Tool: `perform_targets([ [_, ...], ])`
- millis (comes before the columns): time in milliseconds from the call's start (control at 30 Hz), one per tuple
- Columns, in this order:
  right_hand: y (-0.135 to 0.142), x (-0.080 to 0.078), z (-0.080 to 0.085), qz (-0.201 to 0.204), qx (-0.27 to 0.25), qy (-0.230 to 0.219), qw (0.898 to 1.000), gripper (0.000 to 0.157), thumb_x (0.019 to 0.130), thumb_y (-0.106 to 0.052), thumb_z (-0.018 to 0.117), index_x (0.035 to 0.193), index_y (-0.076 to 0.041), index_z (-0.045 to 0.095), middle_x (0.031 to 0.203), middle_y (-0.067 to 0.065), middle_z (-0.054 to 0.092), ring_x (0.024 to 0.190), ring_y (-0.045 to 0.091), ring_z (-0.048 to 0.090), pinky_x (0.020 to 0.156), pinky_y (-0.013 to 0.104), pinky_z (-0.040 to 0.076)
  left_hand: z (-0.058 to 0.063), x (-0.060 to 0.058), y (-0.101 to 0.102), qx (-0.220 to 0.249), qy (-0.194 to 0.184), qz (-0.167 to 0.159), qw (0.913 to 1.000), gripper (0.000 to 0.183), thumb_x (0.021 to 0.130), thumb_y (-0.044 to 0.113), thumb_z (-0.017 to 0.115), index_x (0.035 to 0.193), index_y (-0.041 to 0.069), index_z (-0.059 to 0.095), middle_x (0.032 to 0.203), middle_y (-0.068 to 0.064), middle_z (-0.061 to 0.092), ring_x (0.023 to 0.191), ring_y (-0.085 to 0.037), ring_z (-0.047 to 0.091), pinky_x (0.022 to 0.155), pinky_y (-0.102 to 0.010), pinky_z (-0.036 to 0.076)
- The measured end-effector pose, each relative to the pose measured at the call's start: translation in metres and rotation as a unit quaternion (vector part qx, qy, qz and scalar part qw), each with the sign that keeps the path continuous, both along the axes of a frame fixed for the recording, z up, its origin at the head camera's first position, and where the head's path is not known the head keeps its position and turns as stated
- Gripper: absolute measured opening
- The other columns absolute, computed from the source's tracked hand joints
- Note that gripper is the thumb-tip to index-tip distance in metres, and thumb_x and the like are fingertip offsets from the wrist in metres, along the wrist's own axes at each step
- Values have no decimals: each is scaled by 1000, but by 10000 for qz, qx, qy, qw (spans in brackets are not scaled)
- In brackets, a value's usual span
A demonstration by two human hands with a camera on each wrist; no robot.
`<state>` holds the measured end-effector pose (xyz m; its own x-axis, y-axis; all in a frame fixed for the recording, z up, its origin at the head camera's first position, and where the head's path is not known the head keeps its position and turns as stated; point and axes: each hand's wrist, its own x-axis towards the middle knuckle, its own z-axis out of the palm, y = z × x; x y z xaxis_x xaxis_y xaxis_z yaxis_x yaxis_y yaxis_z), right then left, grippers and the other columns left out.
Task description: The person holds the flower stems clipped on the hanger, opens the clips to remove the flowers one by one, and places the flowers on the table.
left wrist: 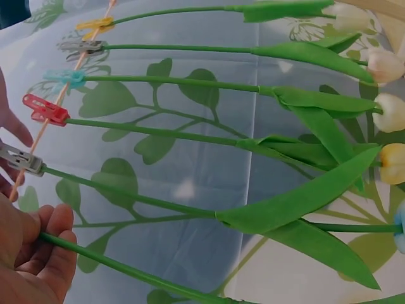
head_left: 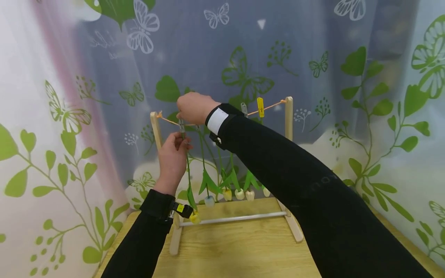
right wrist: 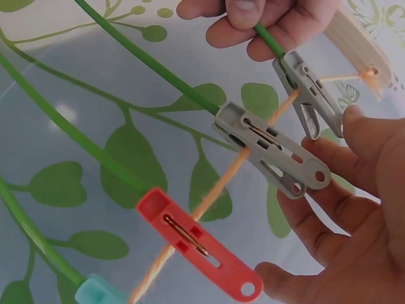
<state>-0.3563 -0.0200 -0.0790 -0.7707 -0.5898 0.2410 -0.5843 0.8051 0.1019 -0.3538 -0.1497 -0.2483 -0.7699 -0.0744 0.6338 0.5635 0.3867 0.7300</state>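
In the head view my left hand (head_left: 172, 156) pinches the green stem (head_left: 189, 170) of an artificial tulip near its top. The stem hangs downward, with a yellow flower (head_left: 195, 218) at its lower end. A grey clothespin (right wrist: 310, 88) sits on the orange cord, its jaws at the top of that stem. Thumb and fingertips of my right hand (right wrist: 361, 183) are on either side of this clothespin's handle ends, pinching it. Beside it, a second grey clothespin (right wrist: 272, 149) and a red clothespin (right wrist: 199, 244) hold other stems on the cord.
The orange cord (head_left: 274, 105) runs between two wooden posts (head_left: 289, 117) of a stand on a wooden table (head_left: 240, 247). Several more tulips hang from it, among them a blue one (head_left: 209, 200). A yellow clothespin (head_left: 260, 107) is toward the right. A patterned curtain (head_left: 114, 69) hangs behind.
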Motion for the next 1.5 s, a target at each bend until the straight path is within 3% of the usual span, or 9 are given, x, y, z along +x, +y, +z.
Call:
perform_targets([
  [300, 3, -4, -1, 72, -148, -156, 9997, 25, 108, -33, 57, 90, -15, 57, 71, -2, 39, 63, 14, 42, 60, 28, 34, -5, 0, 4, 25, -119, -87, 9999, 29, 111, 15, 51, 138, 3, 55, 125, -17, 66, 109, -31, 71, 100, -35, 61],
  [633, 1, -6, 3, 421, -254, 62, 9988, 47, 104, -27, 66, 64, -18, 44, 56, -5, 25, 47, 10, 26, 54, 26, 30, -12, 0, 5, -298, 15, -30, 9996, 25, 111, 13, 53, 134, 8, 58, 122, -14, 68, 108, -32, 72, 96, -35, 62],
  [733, 0, -4, 4, 442, -226, 135, 9987, 33, 103, -25, 68, 71, -16, 63, 60, -7, 46, 52, 7, 41, 57, 25, 37, -15, 2, 5, -282, 12, -40, 9996, 28, 111, 12, 52, 137, 6, 56, 122, -13, 67, 108, -29, 72, 96, -33, 61],
  [867, 0, -2, 4, 378, -148, 208, 9990, 17, 102, -26, 69, 94, -13, 78, 87, -3, 74, 71, 10, 62, 62, 25, 43, -19, 3, 4, -176, -25, -179, 9997, 30, 111, 13, 51, 140, 3, 54, 127, -14, 65, 112, -30, 71, 99, -35, 61],
  [967, 1, -1, 4, 287, -92, 243, 9992, 20, 103, -28, 68, 96, -12, 78, 89, -2, 74, 75, 12, 63, 62, 26, 43, -23, 3, 3, -68, -208, -280, 9994, 31, 112, 14, 50, 142, 6, 52, 133, -14, 62, 118, -28, 68, 104, -33, 58],
  [1100, 2, 1, 4, 226, -102, 281, 9993, 21, 103, -30, 68, 90, -14, 74, 77, -6, 63, 69, 10, 58, 59, 27, 41, -27, 4, 2, 3, -421, -262, 9988, 30, 112, 16, 48, 142, 12, 52, 133, -10, 62, 119, -24, 67, 107, -31, 56],
  [1300, 6, 1, 4, 236, -98, 168, 9995, 27, 103, -31, 67, 79, -17, 65, 70, -5, 54, 62, 10, 49, 58, 27, 38, -26, 8, 6, -2, -315, -254, 9992, 26, 112, 17, 50, 137, 13, 55, 128, -10, 65, 111, -24, 69, 102, -31, 59],
  [1400, 9, 0, 4, 273, -136, 50, 9995, 23, 104, -31, 66, 89, -15, 74, 74, -6, 59, 62, 10, 49, 57, 27, 37, -24, 10, 10, -41, -246, -267, 9993, 27, 112, 18, 51, 137, 11, 56, 127, -10, 66, 111, -25, 70, 100, -30, 60],
  [1500, 13, -2, 3, 288, -174, -48, 9994, 23, 105, -31, 64, 97, -13, 76, 72, -5, 53, 61, 12, 46, 57, 27, 36, -22, 12, 13, -78, -173, -251, 9995, 27, 111, 19, 52, 137, 11, 57, 126, -10, 67, 110, -25, 71, 99, -32, 61],
])
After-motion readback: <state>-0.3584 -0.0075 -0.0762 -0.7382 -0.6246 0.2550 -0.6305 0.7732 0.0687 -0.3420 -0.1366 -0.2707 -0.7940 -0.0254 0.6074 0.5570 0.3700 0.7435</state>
